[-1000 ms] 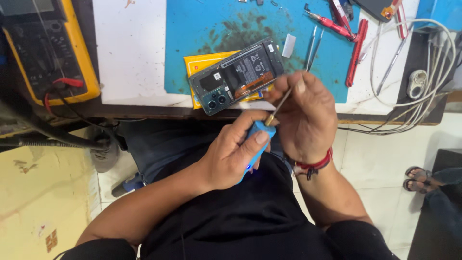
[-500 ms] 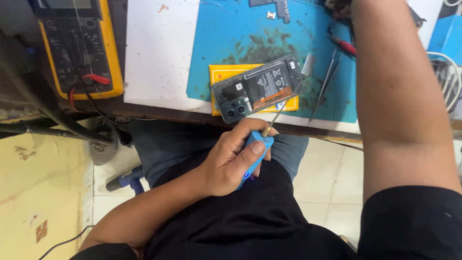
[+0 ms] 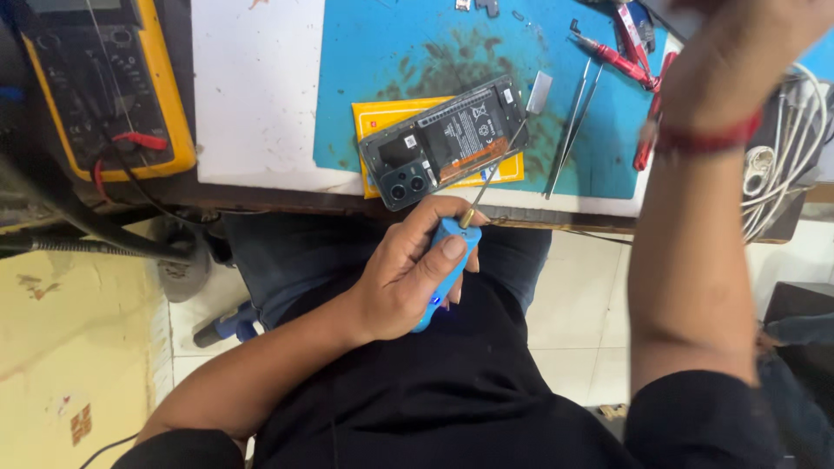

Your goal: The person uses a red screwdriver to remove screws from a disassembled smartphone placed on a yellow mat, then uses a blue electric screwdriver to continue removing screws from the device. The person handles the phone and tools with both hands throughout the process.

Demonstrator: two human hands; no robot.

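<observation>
An opened phone (image 3: pixel 443 143) with its back cover off lies tilted on a yellow pad (image 3: pixel 382 117) on a blue mat (image 3: pixel 417 43) near the table's front edge. My left hand (image 3: pixel 408 269) grips a blue-handled screwdriver (image 3: pixel 445 260) in front of my lap. Its thin shaft (image 3: pixel 497 167) points up to the phone's right end. My right forearm, with a red thread at the wrist (image 3: pixel 708 139), reaches up over the table's right side. My right hand (image 3: pixel 747 30) is blurred and cut off by the top edge, so what it holds is hidden.
A yellow multimeter (image 3: pixel 104 87) with red and black leads sits at the left. Tweezers (image 3: pixel 573 113), red-handled tools (image 3: pixel 621 56) and a small metal plate (image 3: pixel 539 91) lie on the mat. White cables (image 3: pixel 782 156) coil at the right. A white sheet (image 3: pixel 252 87) is beside the mat.
My right hand has left the screwdriver and reached far up to the table's right side. My left hand still holds the screwdriver, whose tip now points at the phone's right end.
</observation>
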